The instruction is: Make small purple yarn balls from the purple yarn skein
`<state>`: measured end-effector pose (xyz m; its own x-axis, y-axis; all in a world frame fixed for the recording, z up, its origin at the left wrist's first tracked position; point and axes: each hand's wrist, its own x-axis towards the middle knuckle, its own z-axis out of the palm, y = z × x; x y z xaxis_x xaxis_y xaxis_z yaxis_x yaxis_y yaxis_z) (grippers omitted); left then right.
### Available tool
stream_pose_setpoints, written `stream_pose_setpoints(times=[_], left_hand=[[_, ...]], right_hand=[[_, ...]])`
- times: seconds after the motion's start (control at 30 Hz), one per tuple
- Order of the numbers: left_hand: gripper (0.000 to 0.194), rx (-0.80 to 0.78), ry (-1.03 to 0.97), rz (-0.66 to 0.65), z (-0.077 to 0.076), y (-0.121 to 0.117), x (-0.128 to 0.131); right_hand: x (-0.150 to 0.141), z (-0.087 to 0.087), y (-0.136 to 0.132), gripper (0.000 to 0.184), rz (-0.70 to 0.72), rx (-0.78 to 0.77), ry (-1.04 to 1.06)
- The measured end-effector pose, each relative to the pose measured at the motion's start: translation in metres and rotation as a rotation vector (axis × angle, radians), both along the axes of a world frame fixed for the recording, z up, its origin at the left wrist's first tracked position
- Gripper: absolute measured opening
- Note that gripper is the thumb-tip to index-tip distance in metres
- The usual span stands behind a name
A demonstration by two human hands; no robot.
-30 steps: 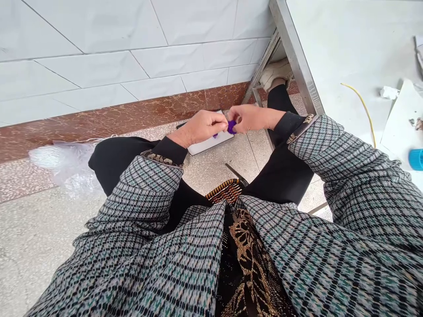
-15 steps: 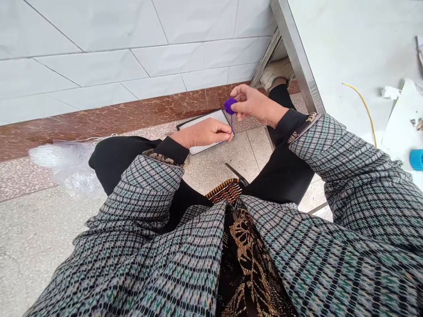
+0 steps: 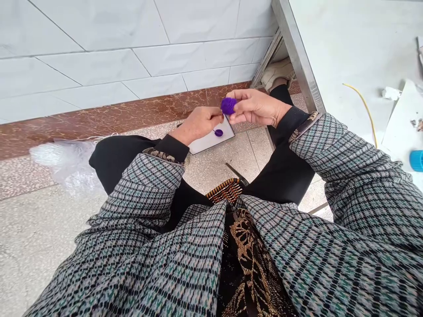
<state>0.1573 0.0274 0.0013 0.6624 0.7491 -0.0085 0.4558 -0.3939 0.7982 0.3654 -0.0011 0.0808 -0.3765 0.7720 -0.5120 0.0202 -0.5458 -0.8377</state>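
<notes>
A small ball of purple yarn is gripped between the thumb and fingers of my right hand. My left hand is closed in a pinch just beside that ball, on the yarn strand, which is mostly hidden by the fingertips. Below the hands, a second purple yarn clump shows against a white, dark-edged shallow box or board on the floor. A short thread runs from this clump up toward my left hand.
A white table with a metal edge stands on the right, bearing a yellow cord and a blue cap. Clear plastic wrapping lies on the floor at left. A tiled wall rises ahead. Between my legs shows a woven seat.
My left hand has risen from below the yarn ball to right beside it. My right hand has turned and shifted slightly down and left, and the lower purple clump now shows plainly.
</notes>
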Motion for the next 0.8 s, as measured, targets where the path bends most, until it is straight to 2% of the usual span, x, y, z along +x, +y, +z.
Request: stream_pose_setpoints(times=[0.13,0.27,0.33,0.43,0.5,0.57,0.63,0.7,0.8], left_hand=[[0.025,-0.055,-0.001,-0.241,0.002,-0.010,0.006],[0.023,-0.066,-0.032,-0.349,0.009,-0.017,0.009],[0.022,-0.052,-0.062,-0.319,0.012,-0.018,0.008],[0.021,-0.008,-0.101,-0.175,0.014,-0.014,0.004],[0.020,0.025,-0.112,-0.068,0.013,-0.009,0.000],[0.019,0.048,-0.108,0.006,0.010,-0.003,-0.002],[0.020,0.039,-0.089,0.040,0.006,0.001,-0.003],[0.020,0.008,-0.065,0.016,0.002,0.001,-0.001],[0.022,-0.042,-0.042,-0.135,0.003,-0.006,0.003]], right_hand=[[-0.002,-0.006,0.003,0.028,-0.152,0.066,-0.065],[0.003,-0.021,0.008,0.038,-0.100,0.180,-0.290],[0.008,-0.027,0.009,0.039,0.013,0.206,-0.406],[0.011,-0.029,0.006,0.040,0.240,0.178,-0.499],[0.010,-0.024,0.001,0.037,0.362,0.120,-0.425],[0.005,-0.014,-0.003,0.032,0.389,0.061,-0.268],[0.001,-0.002,-0.005,0.026,0.280,0.027,-0.117],[-0.002,0.007,-0.003,0.023,0.075,0.033,-0.016],[-0.005,0.009,0.003,0.020,-0.215,0.070,0.007]])
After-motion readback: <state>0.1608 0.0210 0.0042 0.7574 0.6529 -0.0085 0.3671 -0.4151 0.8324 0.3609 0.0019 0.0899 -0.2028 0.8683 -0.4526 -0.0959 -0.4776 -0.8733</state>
